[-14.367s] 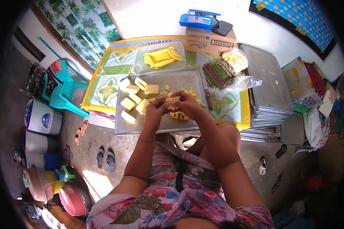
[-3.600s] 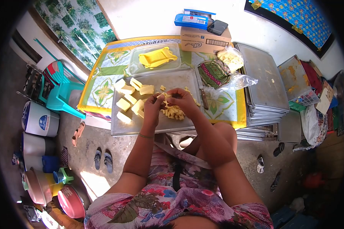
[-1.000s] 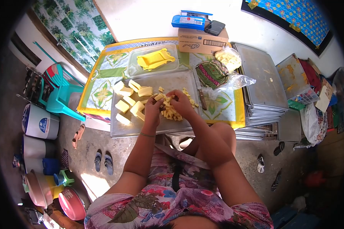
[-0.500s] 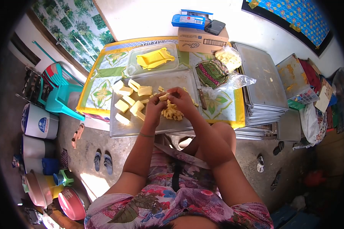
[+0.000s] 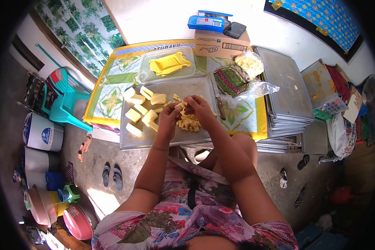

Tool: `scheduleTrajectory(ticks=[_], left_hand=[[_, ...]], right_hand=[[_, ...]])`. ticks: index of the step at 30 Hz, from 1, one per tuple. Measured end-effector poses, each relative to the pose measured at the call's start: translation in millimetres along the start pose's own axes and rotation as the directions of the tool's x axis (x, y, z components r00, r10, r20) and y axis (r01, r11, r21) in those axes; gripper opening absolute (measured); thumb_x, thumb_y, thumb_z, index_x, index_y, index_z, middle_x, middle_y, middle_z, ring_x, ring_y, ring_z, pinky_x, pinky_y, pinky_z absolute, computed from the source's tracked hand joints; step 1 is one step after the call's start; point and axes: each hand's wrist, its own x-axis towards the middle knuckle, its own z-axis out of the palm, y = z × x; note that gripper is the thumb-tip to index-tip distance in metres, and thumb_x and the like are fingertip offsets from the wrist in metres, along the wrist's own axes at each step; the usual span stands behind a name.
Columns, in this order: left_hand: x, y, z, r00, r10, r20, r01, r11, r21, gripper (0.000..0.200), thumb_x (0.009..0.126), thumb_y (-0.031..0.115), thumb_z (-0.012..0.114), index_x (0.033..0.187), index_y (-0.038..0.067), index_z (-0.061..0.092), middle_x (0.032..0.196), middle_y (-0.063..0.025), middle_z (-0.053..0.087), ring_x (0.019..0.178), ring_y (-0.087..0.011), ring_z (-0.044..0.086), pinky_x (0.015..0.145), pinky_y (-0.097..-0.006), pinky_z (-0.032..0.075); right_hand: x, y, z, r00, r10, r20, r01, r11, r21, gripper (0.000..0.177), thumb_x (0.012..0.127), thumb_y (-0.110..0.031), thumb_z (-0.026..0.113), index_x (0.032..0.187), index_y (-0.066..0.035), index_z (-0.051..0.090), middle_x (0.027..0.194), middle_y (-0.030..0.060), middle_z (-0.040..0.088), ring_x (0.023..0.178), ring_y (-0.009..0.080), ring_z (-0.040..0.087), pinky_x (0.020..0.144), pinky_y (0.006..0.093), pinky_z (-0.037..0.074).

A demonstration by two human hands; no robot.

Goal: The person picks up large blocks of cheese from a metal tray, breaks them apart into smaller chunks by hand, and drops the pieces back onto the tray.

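Note:
A metal tray [image 5: 145, 142] lies in front of me on the table. Thick pale yellow blocks [image 5: 150, 118] are spread over its left half, and a heap of small cut pieces [image 5: 189, 122] sits right of centre. My left hand [image 5: 168, 118] is closed on a small yellow piece, just left of the heap. My right hand [image 5: 199, 109] is beside it above the heap, its fingers pinched together; what they hold is too small to make out. A knife [image 5: 220, 109] lies right of the tray, next to a patterned cloth [image 5: 230, 81].
Behind the tray stands a clear plastic container [image 5: 144, 75] with a yellow ridged piece [image 5: 169, 64]. A cardboard box [image 5: 220, 45] is at the back, near a bag of yellow pieces [image 5: 250, 64]. Stacked metal trays [image 5: 283, 87] are on the right, a teal chair [image 5: 71, 106] on the left.
My hands have moved slightly apart at the fingertips. The yellow piece that showed between them is now mostly hidden by the fingers of my left hand.

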Motion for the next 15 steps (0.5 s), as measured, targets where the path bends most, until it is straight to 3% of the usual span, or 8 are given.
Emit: scheduleTrajectory(ticks=[3,7,15], left_hand=[[-0.8,0.0,-0.3,1.0,0.02,-0.01,-0.019,0.996,0.085,0.02,0.087,0.009,0.061,0.107,0.005,0.06,0.084,0.0009,0.059,0.069,-0.0065,0.052,0.064,-0.0198,0.043],[-1.3,1.0,0.3,1.0,0.016,-0.006,-0.015,0.991,0.133,0.019,0.087,0.009,0.061,0.105,0.006,0.061,0.087,0.0011,0.06,0.071,-0.006,0.053,0.064,-0.0198,0.043],[-3.3,2.2,2.7,1.0,0.026,0.001,-0.026,0.998,0.05,0.021,0.086,0.011,0.063,0.105,0.002,0.062,0.083,-0.0011,0.062,0.067,-0.0056,0.053,0.061,-0.0192,0.044]], right_hand=[[-2.2,2.4,5.0,0.991,-0.107,0.082,0.12,0.977,-0.175,0.029,0.085,-0.016,0.065,0.108,-0.004,0.05,0.087,0.0036,0.059,0.075,0.0107,0.059,0.067,0.0238,0.05],[-1.8,4.7,3.8,0.992,-0.078,0.099,0.088,0.991,-0.097,0.033,0.084,-0.014,0.065,0.11,-0.003,0.047,0.089,0.0068,0.06,0.075,0.0132,0.06,0.068,0.026,0.052],[-2.1,0.4,-1.4,0.997,0.041,0.06,-0.049,0.991,0.126,0.026,0.089,-0.014,0.058,0.111,-0.004,0.047,0.091,0.0083,0.059,0.075,0.0149,0.062,0.066,0.028,0.054]])
